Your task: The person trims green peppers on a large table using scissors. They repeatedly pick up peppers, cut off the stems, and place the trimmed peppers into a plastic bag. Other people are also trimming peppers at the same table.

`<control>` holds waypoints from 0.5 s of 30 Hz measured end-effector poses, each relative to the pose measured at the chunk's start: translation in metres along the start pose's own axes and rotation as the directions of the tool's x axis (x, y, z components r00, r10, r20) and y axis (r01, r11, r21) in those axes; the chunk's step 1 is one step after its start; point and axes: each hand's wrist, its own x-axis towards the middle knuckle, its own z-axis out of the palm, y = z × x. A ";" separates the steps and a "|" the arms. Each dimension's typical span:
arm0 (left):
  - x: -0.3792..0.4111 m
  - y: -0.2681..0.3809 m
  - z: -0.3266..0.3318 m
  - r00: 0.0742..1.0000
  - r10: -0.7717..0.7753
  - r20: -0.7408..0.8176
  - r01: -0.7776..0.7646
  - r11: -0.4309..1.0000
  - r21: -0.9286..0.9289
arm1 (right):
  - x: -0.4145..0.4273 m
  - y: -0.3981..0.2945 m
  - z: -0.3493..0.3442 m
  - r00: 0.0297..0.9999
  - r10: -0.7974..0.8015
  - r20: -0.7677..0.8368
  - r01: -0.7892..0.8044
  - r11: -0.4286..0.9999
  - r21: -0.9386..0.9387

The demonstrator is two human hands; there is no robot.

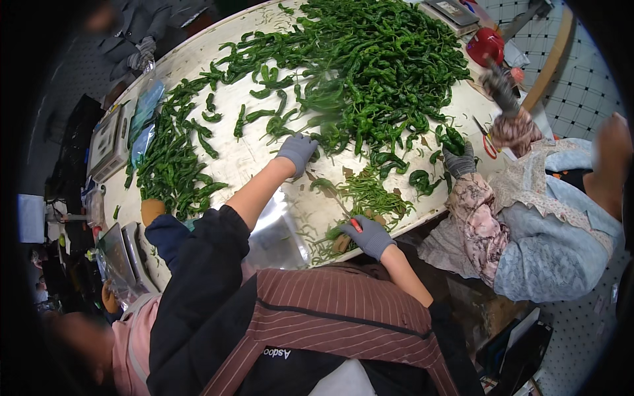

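My left hand (297, 152), in a grey glove, is over the white tabletop (237, 173) at the near edge of the loose green peppers (277, 123). Its fingers are bent beside a dark green pepper; whether they grip it is hidden. Near the table's front edge, my gloved right hand (372, 238) holds a red-handled cutting tool (355, 225). The thin blade points away from me and to the left; I cannot tell whether it is a knife or scissors. Cut green stems (374, 193) lie in a heap just beyond this hand.
A large pepper mound (386, 64) covers the far side. More peppers (171, 153) lie left, by a scale (111, 143). Clear plastic (277, 232) sits before me. At right, a co-worker's gloved hand (460, 161) holds peppers near scissors (488, 143). Another co-worker's sleeve (168, 237) is left.
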 end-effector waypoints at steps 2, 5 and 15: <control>0.004 0.001 0.002 0.999 -0.018 0.049 0.016 0.999 0.039 | -0.004 -0.011 -0.007 0.993 0.116 0.005 -0.116 0.992 0.041; 0.001 -0.005 0.002 0.996 -0.055 0.064 0.058 0.997 -0.050 | -0.005 -0.011 -0.007 0.987 0.160 0.021 -0.161 0.987 0.030; -0.045 -0.038 0.012 0.888 -0.438 0.142 -0.049 -0.396 -0.917 | -0.010 -0.025 -0.006 0.986 0.133 -0.097 -0.117 0.980 0.158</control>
